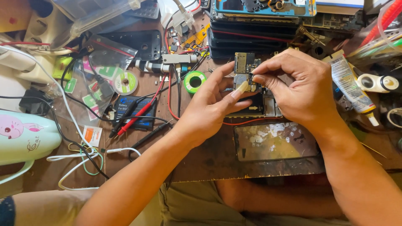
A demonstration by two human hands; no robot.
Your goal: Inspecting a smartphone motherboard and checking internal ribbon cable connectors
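Reaching in from lower left, left hand (209, 106) fingers loosely curled, steadying opened phone board (247, 79); right hand (299, 86) above it, thumb+index pinched shut on sth tiny, can't tell what.

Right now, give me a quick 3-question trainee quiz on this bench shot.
1. True or false: the left hand and right hand both touch the opened phone.
2. Which lies nearest the person? A) green solder spool B) cracked screen panel C) glue tube
3. What colour is the probe lying beside the black one, left of the hands?

Key: 1 true; 2 B; 3 red.
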